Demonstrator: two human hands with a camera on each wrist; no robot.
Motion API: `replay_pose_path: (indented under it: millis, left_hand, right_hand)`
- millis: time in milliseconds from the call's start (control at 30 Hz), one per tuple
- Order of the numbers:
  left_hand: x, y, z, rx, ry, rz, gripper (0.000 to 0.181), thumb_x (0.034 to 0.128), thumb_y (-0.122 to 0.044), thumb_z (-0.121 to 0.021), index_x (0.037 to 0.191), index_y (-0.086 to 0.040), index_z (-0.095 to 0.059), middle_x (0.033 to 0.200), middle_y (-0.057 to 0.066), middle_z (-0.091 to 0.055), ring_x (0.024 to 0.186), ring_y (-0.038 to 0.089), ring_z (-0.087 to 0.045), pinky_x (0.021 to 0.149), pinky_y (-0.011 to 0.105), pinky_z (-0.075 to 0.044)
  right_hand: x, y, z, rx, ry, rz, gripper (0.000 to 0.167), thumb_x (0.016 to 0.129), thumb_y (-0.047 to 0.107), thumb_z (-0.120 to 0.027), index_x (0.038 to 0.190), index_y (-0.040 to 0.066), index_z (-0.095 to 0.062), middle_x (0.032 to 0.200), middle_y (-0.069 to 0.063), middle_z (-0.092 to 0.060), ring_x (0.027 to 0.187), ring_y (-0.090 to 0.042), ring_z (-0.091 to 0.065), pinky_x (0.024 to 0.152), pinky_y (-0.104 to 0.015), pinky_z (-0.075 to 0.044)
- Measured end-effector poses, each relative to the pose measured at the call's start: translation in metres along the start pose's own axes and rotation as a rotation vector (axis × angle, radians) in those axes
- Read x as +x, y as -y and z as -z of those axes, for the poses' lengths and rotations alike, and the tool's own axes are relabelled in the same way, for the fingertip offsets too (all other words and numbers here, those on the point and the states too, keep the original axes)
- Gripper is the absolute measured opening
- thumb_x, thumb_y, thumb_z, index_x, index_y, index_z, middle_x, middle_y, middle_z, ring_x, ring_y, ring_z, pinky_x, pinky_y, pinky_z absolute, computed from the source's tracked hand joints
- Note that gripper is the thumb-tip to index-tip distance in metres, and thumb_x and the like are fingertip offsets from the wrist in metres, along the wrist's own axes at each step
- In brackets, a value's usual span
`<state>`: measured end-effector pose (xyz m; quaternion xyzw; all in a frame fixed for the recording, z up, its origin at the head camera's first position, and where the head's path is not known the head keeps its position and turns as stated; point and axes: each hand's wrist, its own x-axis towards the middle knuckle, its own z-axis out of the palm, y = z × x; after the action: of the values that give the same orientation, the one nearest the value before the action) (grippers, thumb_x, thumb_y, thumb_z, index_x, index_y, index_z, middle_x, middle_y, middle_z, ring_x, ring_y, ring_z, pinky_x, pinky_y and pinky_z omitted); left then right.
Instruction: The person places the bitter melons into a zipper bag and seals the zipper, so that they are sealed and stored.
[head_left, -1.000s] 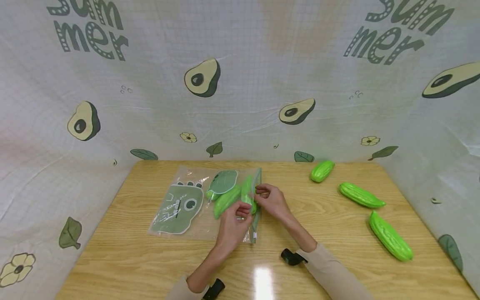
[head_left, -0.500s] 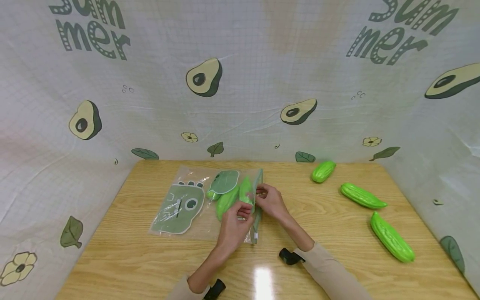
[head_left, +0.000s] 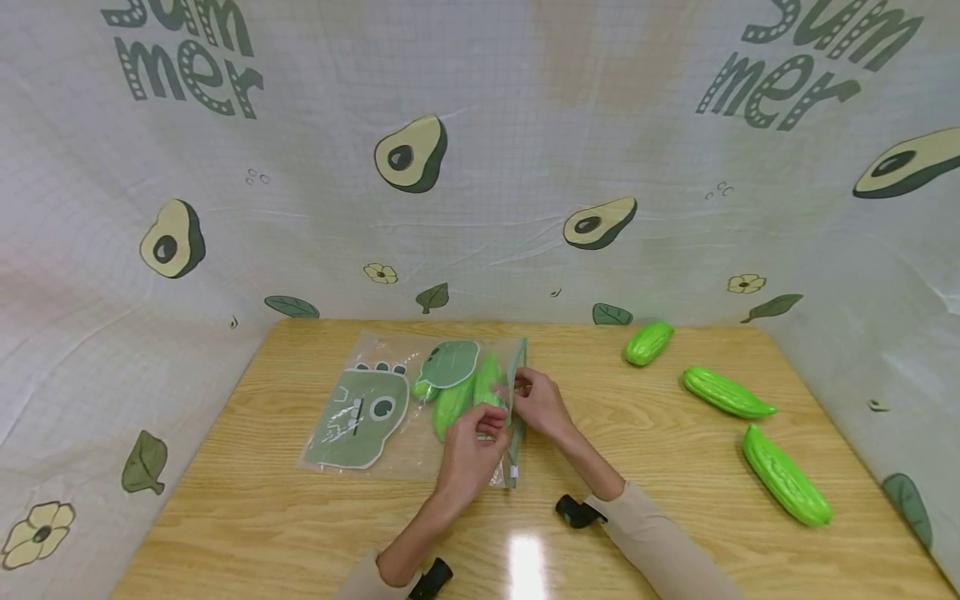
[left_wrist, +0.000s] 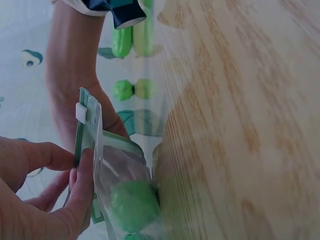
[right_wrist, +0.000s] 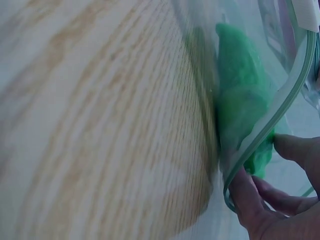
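A clear zip bag (head_left: 354, 429) with green printed shapes lies on its side, its mouth facing right. Bumpy green vegetables show through the plastic, one (head_left: 452, 408) in the middle and another (head_left: 488, 377) close to the mouth. My left hand (head_left: 467, 457) pinches the near part of the bag's mouth between thumb and fingers, below the white slider (left_wrist: 81, 113) in the left wrist view. My right hand (head_left: 543, 405) has its fingertips inside the mouth. In the right wrist view, its thumb and fingers hold the lower end of a green vegetable (right_wrist: 242, 102).
On the wooden table (head_left: 645, 450) three loose green vegetables lie to the right: one at the back (head_left: 648, 343), one (head_left: 727, 392) farther right, one (head_left: 785, 477) nearer the front. A patterned cloth (head_left: 495, 167) stands behind and at both sides.
The vegetable by the bag's mouth has shifted left, deeper into the bag, with my right fingertips following slightly. My left hand keeps its pinch on the bag.
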<state>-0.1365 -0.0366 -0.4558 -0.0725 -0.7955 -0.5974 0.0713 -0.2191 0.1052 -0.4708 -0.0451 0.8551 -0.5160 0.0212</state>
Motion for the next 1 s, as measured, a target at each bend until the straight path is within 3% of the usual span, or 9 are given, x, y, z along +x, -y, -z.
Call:
replay_pose_path:
  millis: [167, 433, 633, 833, 1000]
  left_hand:
    - [0.0002, 0.0014, -0.0012, -0.002, -0.006, -0.019, 0.020, 0.0805, 0.012, -0.063, 0.097, 0.003, -0.071, 0.090, 0.010, -0.070, 0.080, 0.017, -0.066, 0.068, 0.023, -0.059]
    - [0.0004, -0.0003, -0.0020, 0.031, -0.008, 0.003, 0.019, 0.0823, 0.010, -0.064, 0.097, 0.001, -0.072, 0.089, 0.008, -0.070, 0.080, 0.016, -0.067, 0.069, 0.021, -0.059]
    - [0.0002, 0.0003, -0.0024, 0.043, -0.010, -0.007, 0.019, 0.0818, 0.010, -0.064, 0.097, 0.002, -0.072, 0.089, 0.008, -0.070, 0.079, 0.016, -0.067, 0.068, 0.021, -0.059]
    - [-0.0005, 0.0010, -0.0028, 0.042, -0.009, -0.004, 0.020, 0.0823, 0.010, -0.064, 0.098, 0.001, -0.072, 0.089, 0.008, -0.070, 0.080, 0.017, -0.067, 0.069, 0.021, -0.059]
    - [-0.0012, 0.0006, -0.0027, 0.051, -0.019, -0.004, 0.021, 0.0823, 0.010, -0.065, 0.101, 0.002, -0.072, 0.091, 0.009, -0.071, 0.081, 0.018, -0.068, 0.070, 0.022, -0.059]
  right_hand:
    - [-0.0005, 0.0016, 0.0005, -0.001, 0.018, 0.013, 0.029, 0.092, 0.014, -0.074, 0.113, -0.006, -0.069, 0.102, -0.017, -0.071, 0.086, -0.024, -0.070, 0.064, -0.025, -0.053]
    - [0.0006, 0.0006, 0.0012, -0.009, 0.051, 0.043, 0.029, 0.092, 0.011, -0.072, 0.116, -0.005, -0.068, 0.100, -0.017, -0.070, 0.083, -0.022, -0.068, 0.062, -0.024, -0.051]
    - [0.0041, -0.0024, 0.0025, 0.001, 0.103, 0.055, 0.031, 0.093, 0.011, -0.071, 0.119, -0.005, -0.066, 0.104, -0.019, -0.070, 0.092, -0.029, -0.071, 0.071, -0.030, -0.056]
    - [0.0057, -0.0045, 0.0040, 0.002, 0.159, 0.083, 0.038, 0.093, 0.003, -0.065, 0.129, -0.009, -0.061, 0.117, -0.028, -0.067, 0.107, -0.040, -0.068, 0.086, -0.042, -0.060]
    - [0.0077, -0.0063, 0.0053, 0.011, 0.212, 0.110, 0.043, 0.093, 0.002, -0.063, 0.134, -0.010, -0.058, 0.126, -0.031, -0.064, 0.113, -0.038, -0.065, 0.088, -0.040, -0.059]
